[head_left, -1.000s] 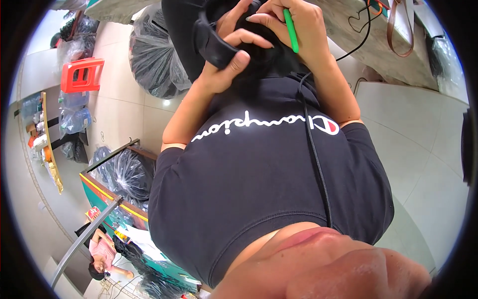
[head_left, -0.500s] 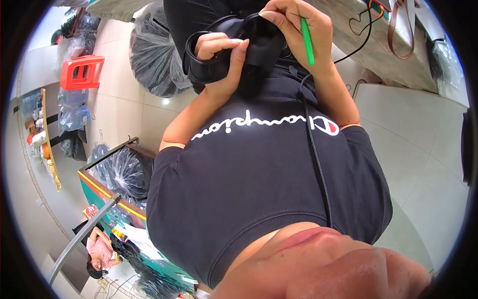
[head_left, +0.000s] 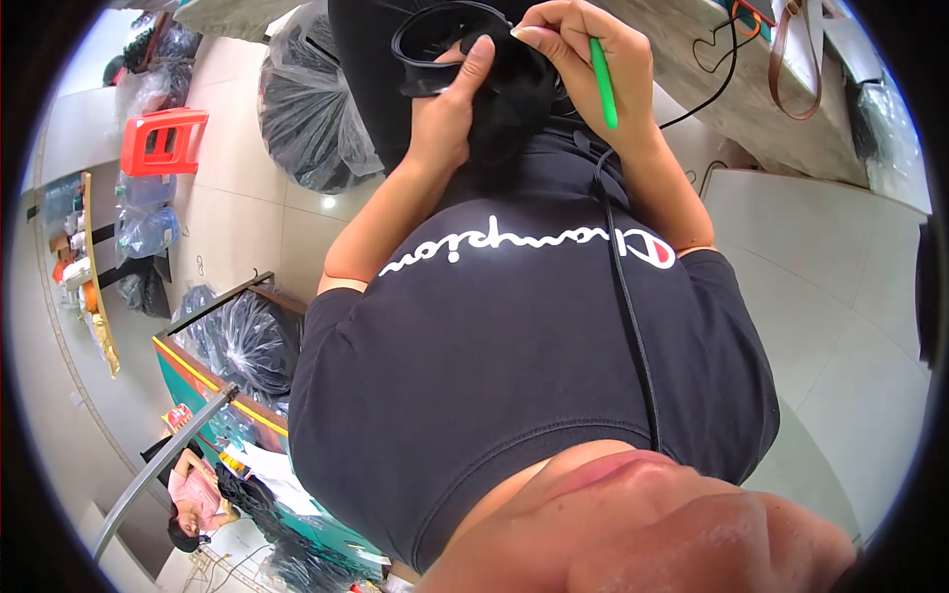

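1. Here, at the far left, I see a red stool [head_left: 163,141] on the tiled floor [head_left: 227,227], with clear bags of bottles [head_left: 146,219] just below it and a long yellow board [head_left: 99,326] at the rim.
2. Next comes a big clear bag [head_left: 311,109] of dark goods, near the left hand but not touching it.
3. Lower left stands a green bin [head_left: 203,381] with a yellow edge, holding another clear bag; a grey bar [head_left: 163,460] leans across its front, and a seated person in pink [head_left: 198,499] is beyond it. Papers lie there, too small for me to tell more.
4. The left hand [head_left: 445,119] is closed on a black fabric piece [head_left: 499,94], thumb up along its edge; a black loop [head_left: 435,44] of the same piece curls above the thumb.
5. The fabric sits just above the wearer's black shirt [head_left: 514,376], between both hands, so each hand touches it. The shirt bears a white script mark across the chest.
6. The right hand [head_left: 578,74] pinches the fabric's top with its fingertips and also grips a green pen [head_left: 603,84]. I judge the pen's long axis as running top to bottom, tip down toward the wrist and away from the fabric.
7. A black cable [head_left: 633,326] runs down the shirt from the right wrist.
8. At the upper right is a worktop [head_left: 712,99] with a brown strap [head_left: 791,59] and a thin wire [head_left: 717,59]; a dark wrapped pack [head_left: 880,128] sits at the rim.
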`<move>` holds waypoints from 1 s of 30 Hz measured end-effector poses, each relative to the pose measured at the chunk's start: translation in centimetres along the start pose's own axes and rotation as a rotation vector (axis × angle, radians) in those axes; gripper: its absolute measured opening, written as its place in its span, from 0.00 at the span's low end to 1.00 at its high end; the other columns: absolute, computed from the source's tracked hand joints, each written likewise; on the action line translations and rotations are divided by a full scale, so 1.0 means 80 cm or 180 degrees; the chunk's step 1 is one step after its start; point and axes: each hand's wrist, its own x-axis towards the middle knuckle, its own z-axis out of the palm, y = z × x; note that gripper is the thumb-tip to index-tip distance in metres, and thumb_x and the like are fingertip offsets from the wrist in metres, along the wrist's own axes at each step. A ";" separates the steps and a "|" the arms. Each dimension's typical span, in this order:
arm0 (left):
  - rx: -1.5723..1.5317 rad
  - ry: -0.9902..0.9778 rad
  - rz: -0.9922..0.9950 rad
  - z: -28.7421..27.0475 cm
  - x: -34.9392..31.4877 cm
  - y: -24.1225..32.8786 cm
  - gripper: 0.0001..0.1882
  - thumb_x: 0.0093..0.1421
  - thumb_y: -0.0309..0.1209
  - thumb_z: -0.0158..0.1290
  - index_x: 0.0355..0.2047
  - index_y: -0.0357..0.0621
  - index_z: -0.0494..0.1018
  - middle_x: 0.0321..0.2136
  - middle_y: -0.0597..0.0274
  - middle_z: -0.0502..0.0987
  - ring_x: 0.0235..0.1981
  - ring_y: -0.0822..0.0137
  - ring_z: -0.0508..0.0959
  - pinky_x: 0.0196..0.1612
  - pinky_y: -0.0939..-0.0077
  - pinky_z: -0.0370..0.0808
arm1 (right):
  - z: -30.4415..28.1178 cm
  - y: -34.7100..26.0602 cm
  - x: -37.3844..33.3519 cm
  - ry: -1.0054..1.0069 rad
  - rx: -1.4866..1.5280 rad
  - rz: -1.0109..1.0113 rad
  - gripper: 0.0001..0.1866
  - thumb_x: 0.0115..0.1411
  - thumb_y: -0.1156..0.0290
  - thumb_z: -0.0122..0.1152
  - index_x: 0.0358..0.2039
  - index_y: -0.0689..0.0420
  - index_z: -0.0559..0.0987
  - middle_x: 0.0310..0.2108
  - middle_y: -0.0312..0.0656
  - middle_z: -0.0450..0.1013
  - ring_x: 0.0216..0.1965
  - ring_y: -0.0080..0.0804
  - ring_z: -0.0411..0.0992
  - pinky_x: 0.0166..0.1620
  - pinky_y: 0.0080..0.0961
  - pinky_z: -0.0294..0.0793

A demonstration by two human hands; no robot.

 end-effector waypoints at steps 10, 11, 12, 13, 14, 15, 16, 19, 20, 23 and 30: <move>-0.0745 0.0416 0.0192 0.004 0.010 0.022 0.16 0.66 0.35 0.44 0.42 0.34 0.73 0.38 0.53 0.78 0.35 0.67 0.78 0.42 0.77 0.75 | -0.027 -0.001 -0.037 -0.0154 0.1219 -0.0837 0.23 0.52 0.90 0.57 0.18 0.56 0.53 0.30 0.54 0.75 0.28 0.39 0.74 0.32 0.29 0.75; -0.0654 0.0547 0.0130 0.002 0.010 0.020 0.16 0.66 0.35 0.45 0.43 0.34 0.73 0.37 0.53 0.78 0.38 0.63 0.79 0.45 0.75 0.75 | -0.027 0.001 -0.038 -0.0065 0.1481 -0.0942 0.23 0.52 0.90 0.57 0.18 0.56 0.53 0.30 0.54 0.74 0.28 0.39 0.74 0.33 0.30 0.75; -0.0662 0.0557 0.0145 -0.002 0.008 0.019 0.16 0.66 0.35 0.45 0.43 0.34 0.73 0.37 0.53 0.78 0.38 0.63 0.79 0.45 0.75 0.75 | -0.026 0.001 -0.039 0.0019 0.1750 -0.1044 0.23 0.53 0.90 0.56 0.18 0.56 0.53 0.30 0.54 0.74 0.28 0.39 0.74 0.33 0.30 0.76; -0.0414 0.0671 -0.0013 -0.007 0.005 0.018 0.18 0.66 0.37 0.44 0.45 0.33 0.71 0.39 0.52 0.77 0.41 0.61 0.78 0.48 0.71 0.74 | -0.024 0.003 -0.040 0.0099 0.1822 -0.1067 0.22 0.54 0.88 0.57 0.18 0.56 0.54 0.30 0.53 0.75 0.28 0.35 0.73 0.34 0.26 0.75; -0.0164 0.0783 -0.0173 -0.010 0.004 0.018 0.20 0.67 0.39 0.42 0.48 0.33 0.69 0.42 0.51 0.76 0.45 0.59 0.77 0.51 0.67 0.74 | -0.022 0.003 -0.039 0.0088 0.1828 -0.1075 0.22 0.54 0.88 0.57 0.18 0.56 0.54 0.30 0.53 0.75 0.28 0.35 0.73 0.34 0.26 0.75; -0.0172 0.0787 -0.0165 -0.008 0.000 0.021 0.20 0.67 0.39 0.42 0.48 0.33 0.69 0.42 0.51 0.76 0.45 0.59 0.77 0.51 0.67 0.74 | -0.021 0.003 -0.039 0.0255 0.1562 -0.0597 0.22 0.54 0.87 0.59 0.18 0.56 0.54 0.31 0.52 0.75 0.28 0.32 0.72 0.34 0.23 0.74; -0.0925 0.0290 -0.0152 -0.005 -0.006 0.027 0.21 0.66 0.42 0.44 0.48 0.35 0.68 0.40 0.52 0.76 0.42 0.62 0.77 0.49 0.71 0.73 | -0.021 0.003 -0.039 0.0421 0.1290 -0.0121 0.22 0.54 0.85 0.60 0.19 0.56 0.54 0.31 0.51 0.75 0.29 0.29 0.72 0.34 0.20 0.73; -0.1371 -0.0267 0.0199 0.005 -0.011 0.035 0.23 0.65 0.44 0.44 0.50 0.36 0.66 0.38 0.54 0.75 0.40 0.64 0.76 0.49 0.73 0.71 | -0.018 0.017 -0.034 0.0454 0.1087 -0.0079 0.22 0.56 0.82 0.61 0.19 0.56 0.55 0.31 0.49 0.75 0.30 0.23 0.69 0.35 0.15 0.70; -0.1069 -0.0316 0.0531 0.009 -0.011 0.035 0.23 0.66 0.43 0.43 0.51 0.34 0.65 0.38 0.54 0.75 0.41 0.63 0.75 0.51 0.72 0.70 | -0.017 0.017 -0.034 0.0421 0.0934 -0.0007 0.21 0.56 0.82 0.60 0.19 0.57 0.56 0.31 0.48 0.74 0.30 0.23 0.68 0.35 0.14 0.69; -0.0472 -0.0868 0.0933 0.001 -0.011 0.033 0.36 0.52 0.28 0.47 0.63 0.44 0.50 0.56 0.51 0.62 0.57 0.58 0.63 0.62 0.64 0.56 | -0.016 0.017 -0.034 0.0328 0.0785 -0.0036 0.20 0.57 0.81 0.60 0.19 0.57 0.56 0.31 0.46 0.74 0.30 0.22 0.68 0.36 0.13 0.68; -0.0333 -0.0131 0.1291 -0.001 -0.007 0.030 0.28 0.59 0.26 0.50 0.60 0.46 0.54 0.53 0.56 0.64 0.53 0.65 0.67 0.57 0.70 0.63 | -0.013 0.015 -0.032 -0.0010 0.0954 -0.0362 0.20 0.57 0.83 0.58 0.19 0.58 0.55 0.30 0.47 0.72 0.32 0.29 0.70 0.40 0.21 0.72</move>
